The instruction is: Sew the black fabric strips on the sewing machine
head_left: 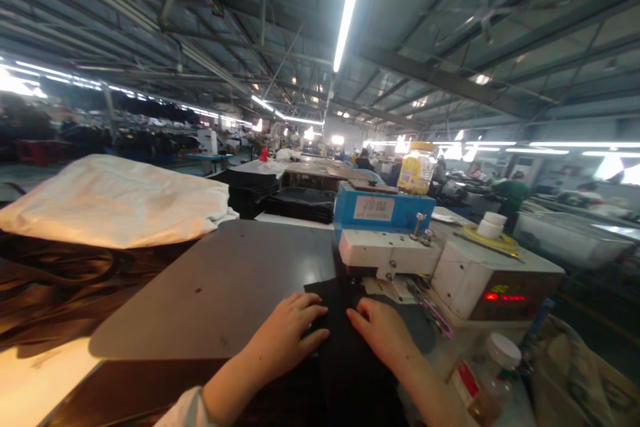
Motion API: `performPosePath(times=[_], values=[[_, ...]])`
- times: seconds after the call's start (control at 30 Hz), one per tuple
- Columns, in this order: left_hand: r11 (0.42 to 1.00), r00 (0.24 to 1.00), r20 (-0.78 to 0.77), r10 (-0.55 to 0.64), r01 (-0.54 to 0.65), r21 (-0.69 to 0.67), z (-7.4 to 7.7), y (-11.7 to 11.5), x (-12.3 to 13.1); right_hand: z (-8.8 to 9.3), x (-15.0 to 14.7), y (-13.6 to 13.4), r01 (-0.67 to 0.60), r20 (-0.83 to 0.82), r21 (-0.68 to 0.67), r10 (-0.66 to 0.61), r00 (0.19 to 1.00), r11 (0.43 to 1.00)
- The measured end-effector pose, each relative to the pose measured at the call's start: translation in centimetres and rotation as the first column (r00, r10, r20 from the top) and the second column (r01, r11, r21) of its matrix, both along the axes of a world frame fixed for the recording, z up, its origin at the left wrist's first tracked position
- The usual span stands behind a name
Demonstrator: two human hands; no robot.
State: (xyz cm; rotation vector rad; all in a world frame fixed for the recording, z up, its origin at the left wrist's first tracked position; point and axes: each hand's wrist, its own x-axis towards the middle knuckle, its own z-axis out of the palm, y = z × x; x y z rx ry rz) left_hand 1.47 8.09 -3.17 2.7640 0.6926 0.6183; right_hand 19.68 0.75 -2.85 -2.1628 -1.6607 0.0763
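A strip of black fabric [345,347] lies on the dark grey table [225,287] and runs under the head of the white and blue sewing machine [387,240]. My left hand [287,333] lies flat on the fabric's left edge, fingers stretched out. My right hand [383,333] rests flat on the fabric's right side, fingertips close to the machine's foot. Neither hand grips anything.
A white cloth bundle [115,200] lies over dark material at left. Black fabric stacks [300,203] sit behind the table. A control box with red digits [500,287], a yellow-lidded jar [417,167] and a clear bottle [493,373] stand at right. Other workers sit far off.
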Motion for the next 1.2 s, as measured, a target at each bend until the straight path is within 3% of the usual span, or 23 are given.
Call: performPosePath(times=[0.5,0.93,1.2], values=[[0.996,0.997,-0.003,-0.079,0.079,0.030,-0.4,-0.7,2.8,0.0,1.4,1.6,0.116,0.010,0.027,-0.116,0.993,0.993],[0.986,0.986,0.012,-0.166,0.166,-0.004,-0.3,-1.3,2.9,0.3,1.4,2.4,0.137,0.085,0.027,-0.138,0.987,0.990],[0.984,0.984,-0.007,-0.176,0.176,-0.026,0.5,-1.2,3.3,0.0,1.5,2.8,0.130,0.142,0.026,-0.133,0.981,0.991]])
